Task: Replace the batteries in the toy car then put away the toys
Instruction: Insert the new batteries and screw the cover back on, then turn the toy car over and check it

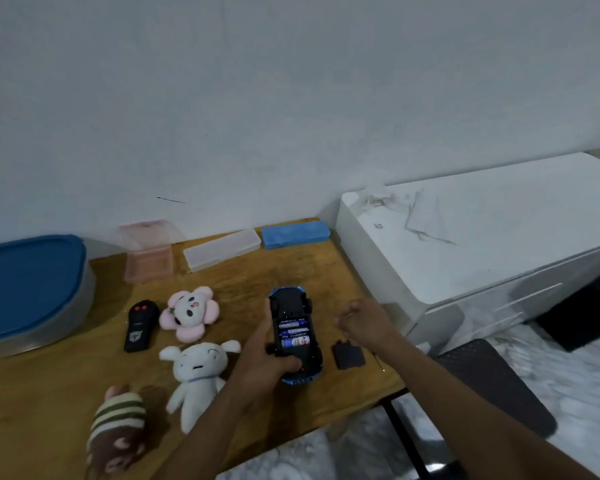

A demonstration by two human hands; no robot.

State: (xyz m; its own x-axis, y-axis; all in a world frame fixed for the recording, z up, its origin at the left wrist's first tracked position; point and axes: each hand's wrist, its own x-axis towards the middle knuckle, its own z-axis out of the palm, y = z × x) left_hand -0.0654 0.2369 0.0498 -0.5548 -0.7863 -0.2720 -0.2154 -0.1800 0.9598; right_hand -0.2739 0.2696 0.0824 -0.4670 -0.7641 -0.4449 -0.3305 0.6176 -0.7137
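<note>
1. Three plush toys lie on the wooden tabletop (pixel 49 393): a striped brown one (pixel 116 433) nearest, a white one (pixel 196 372) beyond it, and a pink flower-shaped one (pixel 189 313) farther back
2. One left hand (pixel 262 358) is clamped around one blue toy car (pixel 295 336), held upside down just above the tabletop; its open bay shows batteries (pixel 294 336), about three, one label reading roughly "TURNER"
3. One black battery cover (pixel 348 355) lies flat just right of the car
4. One right hand (pixel 362 322) hovers beside the car, fingers curled together; whether it pinches anything I cannot tell
5. One black remote (pixel 140 325) lies left of the pink plush, its writing unreadable
6. At the wall: one blue-lidded tub (pixel 32 289), one pink case (pixel 148 251), one clear case (pixel 221 249), one blue case (pixel 294 233)
</note>
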